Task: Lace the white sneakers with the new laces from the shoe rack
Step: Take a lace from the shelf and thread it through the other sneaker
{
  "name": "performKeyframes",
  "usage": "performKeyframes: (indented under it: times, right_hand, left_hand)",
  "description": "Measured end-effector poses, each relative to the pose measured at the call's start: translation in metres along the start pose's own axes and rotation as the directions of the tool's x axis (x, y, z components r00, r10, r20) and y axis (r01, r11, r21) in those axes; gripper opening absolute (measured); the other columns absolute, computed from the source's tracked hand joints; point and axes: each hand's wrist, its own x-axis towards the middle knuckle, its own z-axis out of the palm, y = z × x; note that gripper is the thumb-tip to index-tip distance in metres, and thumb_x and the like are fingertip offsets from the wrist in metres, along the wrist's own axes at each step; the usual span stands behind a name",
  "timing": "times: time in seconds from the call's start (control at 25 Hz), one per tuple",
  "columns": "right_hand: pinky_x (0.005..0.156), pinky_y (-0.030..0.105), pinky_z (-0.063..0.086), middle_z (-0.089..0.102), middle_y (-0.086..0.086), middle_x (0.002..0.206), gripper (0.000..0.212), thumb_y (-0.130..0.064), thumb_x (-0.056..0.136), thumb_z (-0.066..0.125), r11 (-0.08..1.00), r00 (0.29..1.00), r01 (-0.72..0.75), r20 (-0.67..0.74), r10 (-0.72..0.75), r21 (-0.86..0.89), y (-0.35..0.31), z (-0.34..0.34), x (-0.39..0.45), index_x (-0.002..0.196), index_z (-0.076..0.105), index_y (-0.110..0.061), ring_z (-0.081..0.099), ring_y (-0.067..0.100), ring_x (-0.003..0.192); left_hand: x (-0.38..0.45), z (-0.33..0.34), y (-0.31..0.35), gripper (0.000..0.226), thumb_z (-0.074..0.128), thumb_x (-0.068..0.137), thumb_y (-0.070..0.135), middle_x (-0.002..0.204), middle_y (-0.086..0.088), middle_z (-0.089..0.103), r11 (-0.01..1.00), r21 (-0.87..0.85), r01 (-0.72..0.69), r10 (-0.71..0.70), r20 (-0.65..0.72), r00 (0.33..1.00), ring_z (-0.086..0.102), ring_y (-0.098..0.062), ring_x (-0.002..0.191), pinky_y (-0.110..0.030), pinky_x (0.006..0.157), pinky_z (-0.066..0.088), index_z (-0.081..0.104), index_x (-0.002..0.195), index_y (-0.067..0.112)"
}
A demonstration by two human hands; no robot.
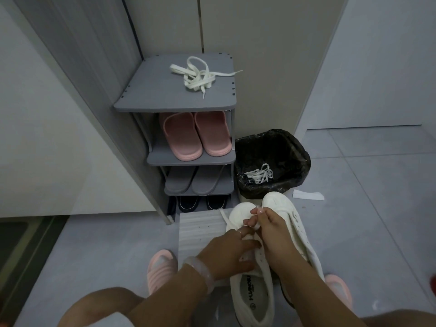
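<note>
Working the left white sneaker [250, 282] on the floor by the shoe rack [174, 100]. Right hand [271, 234] pinching the lace [224, 217] at the eyelets, left hand [226, 253] bracing the upper, fingers spread. Soft, floppy lace, probably best grabbed at the stiff tip.

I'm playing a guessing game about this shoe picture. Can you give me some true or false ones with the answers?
1. A bundle of white laces lies on top of the shoe rack. True.
2. The pink slippers sit on the floor beside the bin. False: they sit on a shelf of the rack.
3. The black-lined bin holds some laces. True.
4. Both hands are idle. False: the right hand pinches a lace at the sneaker, and the left hand is on it.
</note>
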Motion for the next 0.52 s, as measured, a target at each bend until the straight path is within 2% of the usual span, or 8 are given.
performKeyframes:
  times: [0.16, 0.32, 0.48, 0.52]
  right_hand:
    - [0.061, 0.026, 0.049, 0.054, 0.004, 0.058, 0.028, -0.015, 0.100, 0.038, 0.973, 0.988, -0.153, 0.022, 0.152, 0.175, 0.005, 0.009, 0.000, 0.081, 0.056, -0.007, 0.062, 0.017, 0.070]
    - [0.070, 0.027, 0.052, 0.056, 0.004, 0.057, 0.027, -0.015, 0.100, 0.037, 0.892, 0.972, -0.235, 0.102, 0.212, 0.385, 0.011, 0.011, 0.006, 0.083, 0.055, -0.006, 0.061, 0.018, 0.075]
    - [0.073, 0.030, 0.056, 0.052, 0.001, 0.048, 0.025, -0.015, 0.101, 0.035, 0.808, 0.963, -0.270, 0.164, 0.215, 0.524, 0.010, 0.024, 0.016, 0.083, 0.051, -0.006, 0.062, 0.012, 0.057]
    - [0.075, 0.032, 0.055, 0.050, 0.001, 0.047, 0.025, -0.015, 0.101, 0.035, 0.789, 0.964, -0.266, 0.173, 0.204, 0.554, 0.008, 0.027, 0.017, 0.083, 0.050, -0.006, 0.061, 0.012, 0.053]
  left_hand:
    - [-0.012, -0.004, -0.005, 0.046, 0.051, 0.091, 0.036, 0.147, 0.011, 0.031, 0.997, 0.075, 0.023, -0.024, 0.019, 1.000, 0.045, -0.021, 0.118, -0.036, 0.088, 0.046, 0.043, 0.136, 0.030]
    - [-0.021, -0.008, -0.007, 0.044, 0.043, 0.090, 0.033, 0.145, 0.005, 0.036, 0.998, 0.067, 0.002, -0.001, -0.013, 1.000, 0.047, -0.021, 0.119, -0.037, 0.088, 0.047, 0.047, 0.133, 0.028]
    - [-0.026, -0.012, -0.014, 0.052, 0.046, 0.083, 0.010, 0.148, 0.005, 0.034, 1.000, -0.011, 0.006, -0.006, -0.049, 0.999, 0.053, -0.026, 0.115, -0.040, 0.086, 0.049, 0.049, 0.132, 0.027]
    - [-0.026, -0.013, -0.017, 0.054, 0.045, 0.082, 0.009, 0.148, 0.005, 0.034, 1.000, -0.019, 0.002, -0.003, -0.067, 0.998, 0.054, -0.027, 0.112, -0.040, 0.085, 0.049, 0.048, 0.133, 0.028]
